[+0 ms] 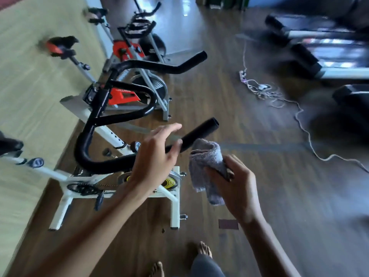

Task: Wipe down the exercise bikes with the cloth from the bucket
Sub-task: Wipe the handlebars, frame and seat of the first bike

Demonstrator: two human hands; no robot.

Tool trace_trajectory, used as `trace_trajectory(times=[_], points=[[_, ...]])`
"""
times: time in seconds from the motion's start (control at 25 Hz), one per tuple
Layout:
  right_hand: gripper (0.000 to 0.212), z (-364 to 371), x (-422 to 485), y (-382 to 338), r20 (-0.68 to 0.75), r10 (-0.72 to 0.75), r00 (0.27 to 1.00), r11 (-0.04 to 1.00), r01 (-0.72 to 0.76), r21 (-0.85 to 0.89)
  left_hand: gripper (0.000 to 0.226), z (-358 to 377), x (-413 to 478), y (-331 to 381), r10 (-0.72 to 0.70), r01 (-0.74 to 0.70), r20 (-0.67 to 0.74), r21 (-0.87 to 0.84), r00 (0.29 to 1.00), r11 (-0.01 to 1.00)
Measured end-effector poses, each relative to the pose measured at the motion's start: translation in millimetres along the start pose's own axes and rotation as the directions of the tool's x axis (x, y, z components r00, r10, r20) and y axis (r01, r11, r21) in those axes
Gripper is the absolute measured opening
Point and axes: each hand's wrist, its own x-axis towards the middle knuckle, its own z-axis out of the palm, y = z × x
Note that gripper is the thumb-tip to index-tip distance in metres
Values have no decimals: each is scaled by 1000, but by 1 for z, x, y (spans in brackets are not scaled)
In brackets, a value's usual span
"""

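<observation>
1. White bike [83, 179] stands near left on the wood floor [259, 196], and the view is tilted.
2. Its black handlebar [95, 162] loops up toward me. 2 bar ends point right, 1 high and 1 low.
3. Behind it is a red-and-grey bike [123, 94], and a 3rd bike [137, 27] sits further back and is blurred.
4. My left hand [153, 158] is over the lower bar, just short of its end. The fingers [169, 127] are straight and released, gripping nothing. The thumb sits at the bar, but I cannot tell if it touches.
5. My 2 bare feet [204, 249] are on the floor at the bottom edge.
6. The grey cloth [207, 156] is bunched and hanging, just beside and below the lower bar end. Its top fold is right up against the bar, contact unclear.
7. My right hand [237, 190] has its fingers curled round the cloth's right side and is grasping it.
8. A power strip [242, 75] lies on the floor mid-right, with white cables [265, 92] tangled by it. 1 cable trails off toward the right edge.
9. Treadmills [329, 47] are at far right, well apart from the bikes and heavily motion-blurred.
</observation>
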Motion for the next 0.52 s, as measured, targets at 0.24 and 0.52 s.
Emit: trace_trajectory(times=[0.24, 0.52], points=[[8, -5, 28, -14, 200, -118, 973, 992, 126, -26, 32, -16, 21, -16, -20, 29, 114, -85, 993, 996], [55, 21, 46, 7, -303, -105, 947, 993, 85, -77, 26, -3, 24, -11, -116, 132, 133, -123, 984, 984]])
